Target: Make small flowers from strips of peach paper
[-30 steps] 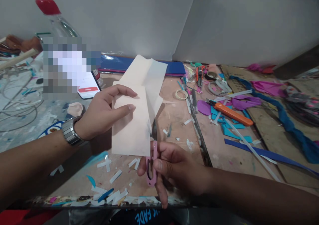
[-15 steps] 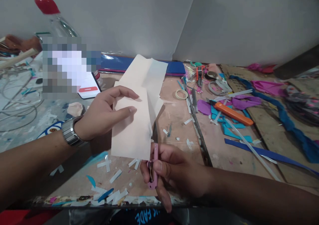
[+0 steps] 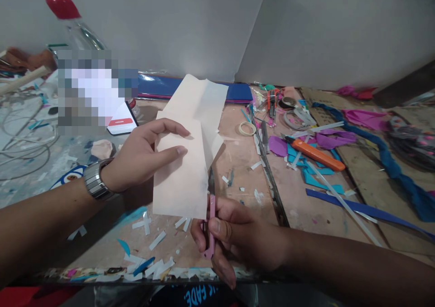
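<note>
My left hand point(image 3: 146, 150), with a metal watch point(image 3: 98, 180) on its wrist, grips a folded sheet of cream paper point(image 3: 180, 184). Its thumb and index finger lie on the paper's face, and the other fingers are hidden. Below the paper's right edge, my right hand point(image 3: 234, 232) is closed around pink-handled snips point(image 3: 212, 221). Their dark blade points away from me along that edge, partly hidden by the paper. The handles are squeezed close together.
A phone point(image 3: 123, 124) leans at the back left. To the right lie an orange utility knife point(image 3: 311, 154), a tape roll point(image 3: 247, 129), coloured scraps and a blue strip point(image 3: 360, 209). White paper bits point(image 3: 158, 240) litter the near table edge.
The snips' handles have come closer together in my right hand. The paper's lower part has shifted slightly right. My left hand has barely moved.
</note>
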